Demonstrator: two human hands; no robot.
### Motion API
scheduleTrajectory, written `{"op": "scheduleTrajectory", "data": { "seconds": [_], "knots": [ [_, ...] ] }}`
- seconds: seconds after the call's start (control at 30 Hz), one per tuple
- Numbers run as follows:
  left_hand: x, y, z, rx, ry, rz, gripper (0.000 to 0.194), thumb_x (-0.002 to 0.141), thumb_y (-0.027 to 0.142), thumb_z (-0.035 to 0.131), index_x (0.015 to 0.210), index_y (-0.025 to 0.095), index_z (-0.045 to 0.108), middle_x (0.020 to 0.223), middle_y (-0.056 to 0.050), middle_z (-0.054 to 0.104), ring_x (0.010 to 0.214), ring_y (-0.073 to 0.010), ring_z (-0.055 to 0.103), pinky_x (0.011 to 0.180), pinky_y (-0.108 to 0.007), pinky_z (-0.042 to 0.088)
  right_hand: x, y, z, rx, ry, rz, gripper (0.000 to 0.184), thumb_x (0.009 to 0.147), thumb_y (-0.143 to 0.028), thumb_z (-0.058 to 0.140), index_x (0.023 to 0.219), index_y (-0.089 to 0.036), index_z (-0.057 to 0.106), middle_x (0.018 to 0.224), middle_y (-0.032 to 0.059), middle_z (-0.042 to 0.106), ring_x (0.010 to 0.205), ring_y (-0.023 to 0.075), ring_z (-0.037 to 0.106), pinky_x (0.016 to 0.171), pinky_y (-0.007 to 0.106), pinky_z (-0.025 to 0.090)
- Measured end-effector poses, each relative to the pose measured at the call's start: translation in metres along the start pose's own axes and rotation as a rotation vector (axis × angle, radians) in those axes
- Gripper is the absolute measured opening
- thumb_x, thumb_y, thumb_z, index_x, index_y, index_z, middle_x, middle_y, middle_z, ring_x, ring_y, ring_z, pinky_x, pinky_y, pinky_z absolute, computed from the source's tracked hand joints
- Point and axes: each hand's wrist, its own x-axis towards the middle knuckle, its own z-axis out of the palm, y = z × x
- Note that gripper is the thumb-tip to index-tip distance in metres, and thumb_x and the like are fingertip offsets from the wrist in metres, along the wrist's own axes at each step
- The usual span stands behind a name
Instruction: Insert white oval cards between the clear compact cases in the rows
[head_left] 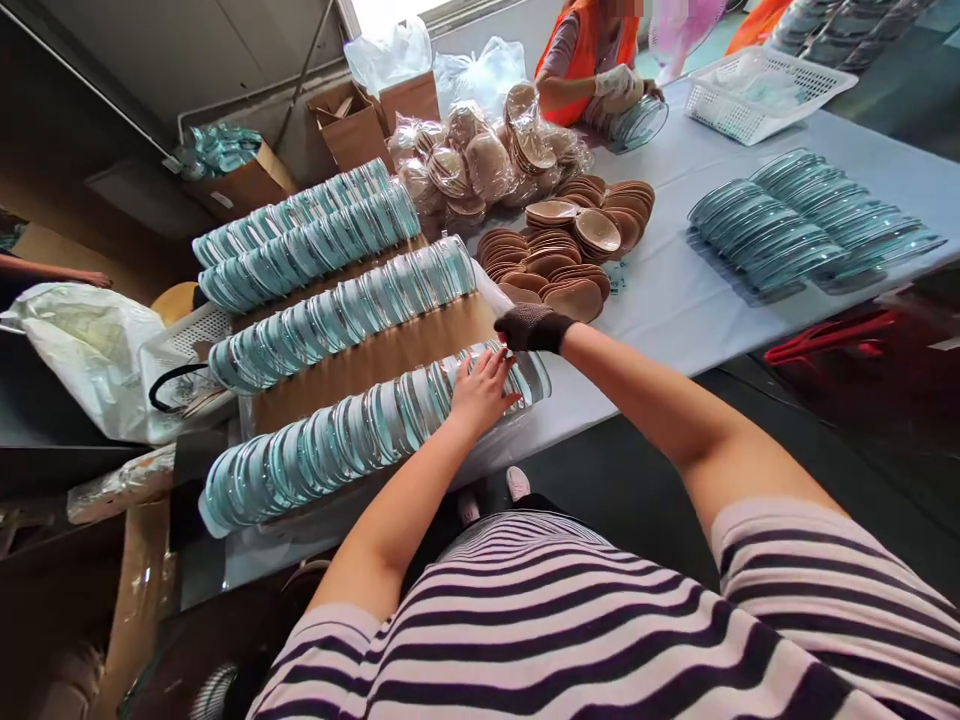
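My bare left hand (484, 388) lies on top of the front row of glass plates (345, 435), its fingers spread over the rims near the right end. These clear, greenish plates stand on edge, packed close together. Just beyond it, my right hand (534, 328) wears a dark knit glove and is curled closed at the far side of the same row. What its fingers hold, if anything, is hidden. Behind the front row, another row of glass plates (352, 310) stands on a brown cardboard sheet (382, 355).
Brown oval pads (551, 270) lie in stacks beyond my hands, with plastic-wrapped bundles (487, 160) behind. More glass plates (772, 235) and a white basket (739, 120) are at right. A person in an orange vest (581, 60) handles plates across the table.
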Motion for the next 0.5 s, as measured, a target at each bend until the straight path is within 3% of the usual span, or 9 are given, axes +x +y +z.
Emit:
{"op": "scheduleTrajectory", "data": {
  "seconds": [0.1, 0.23, 0.37, 0.5],
  "knots": [
    [-0.001, 0.001, 0.0, -0.017, -0.009, -0.007, 0.064, 0.093, 0.051, 0.051, 0.15, 0.027, 0.041, 0.158, -0.003, 0.04, 0.147, -0.0263, 0.033, 0.122, -0.052, 0.019, -0.054, -0.003, 0.036, 0.07, 0.068, 0.022, 0.023, 0.087, -0.022, 0.055, 0.097, -0.013, 0.074, 0.095, 0.011, 0.074, 0.085, 0.0202, 0.067, 0.071, 0.027, 0.042],
    [-0.003, 0.002, 0.0, -0.041, -0.032, -0.018, 0.064, 0.092, 0.052, 0.053, 0.15, 0.028, 0.042, 0.159, -0.002, 0.039, 0.149, -0.0267, 0.031, 0.123, -0.051, 0.015, -0.115, -0.018, 0.107, 0.105, 0.075, 0.124, 0.031, 0.092, -0.028, 0.05, 0.108, -0.016, 0.073, 0.11, 0.012, 0.072, 0.086, 0.0204, 0.067, 0.064, 0.026, 0.038],
    [-0.001, 0.002, 0.001, -0.085, -0.036, -0.025, 0.065, 0.09, 0.049, 0.057, 0.151, 0.029, 0.042, 0.159, -0.003, 0.038, 0.149, -0.0279, 0.03, 0.124, -0.05, 0.011, -0.13, -0.026, 0.159, 0.132, 0.149, 0.231, 0.036, 0.096, -0.027, 0.042, 0.113, -0.018, 0.072, 0.113, 0.0118, 0.072, 0.082, 0.0196, 0.067, 0.064, 0.026, 0.039],
    [0.003, 0.006, -0.004, -0.119, -0.04, -0.062, 0.066, 0.09, 0.042, 0.061, 0.151, 0.027, 0.042, 0.16, -0.005, 0.037, 0.15, -0.0296, 0.028, 0.125, -0.053, 0.009, -0.137, -0.03, 0.183, 0.18, 0.258, 0.215, 0.039, 0.097, -0.029, 0.038, 0.104, -0.016, 0.074, 0.104, 0.015, 0.074, 0.083, 0.0233, 0.069, 0.069, 0.031, 0.046]
  ]
}}
